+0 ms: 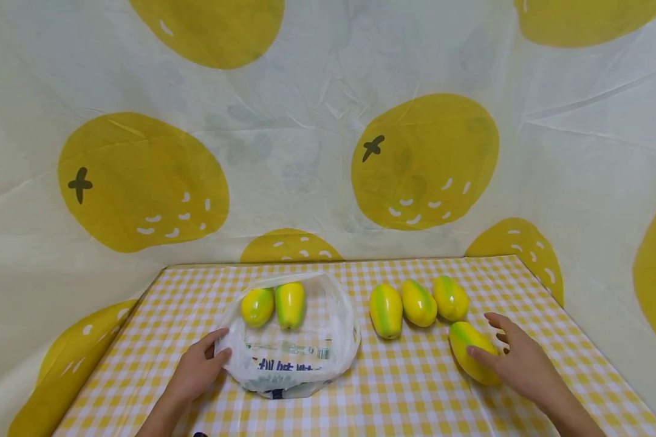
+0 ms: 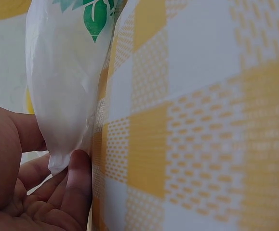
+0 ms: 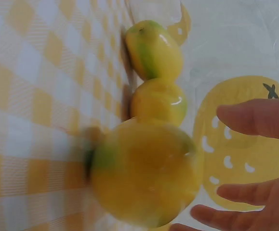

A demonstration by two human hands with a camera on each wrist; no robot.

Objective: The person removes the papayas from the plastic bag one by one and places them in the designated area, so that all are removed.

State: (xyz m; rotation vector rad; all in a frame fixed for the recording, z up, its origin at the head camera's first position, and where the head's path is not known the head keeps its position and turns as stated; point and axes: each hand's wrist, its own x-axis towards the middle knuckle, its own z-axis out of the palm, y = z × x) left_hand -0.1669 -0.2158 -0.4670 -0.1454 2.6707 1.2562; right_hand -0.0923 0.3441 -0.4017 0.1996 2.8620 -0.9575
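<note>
One glossy fruit (image 1: 470,369) near the spread right hand (image 1: 519,359), probably light, stiff, slippery: cup its middle; left hand (image 1: 198,368) pinches the limp bag (image 1: 343,347) edge.

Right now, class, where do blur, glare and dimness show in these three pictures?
Head view: small white glints on the yellow fruits; left wrist view: dim, with no strong glare on the white bag; right wrist view: the nearest fruit is blurred.
</note>
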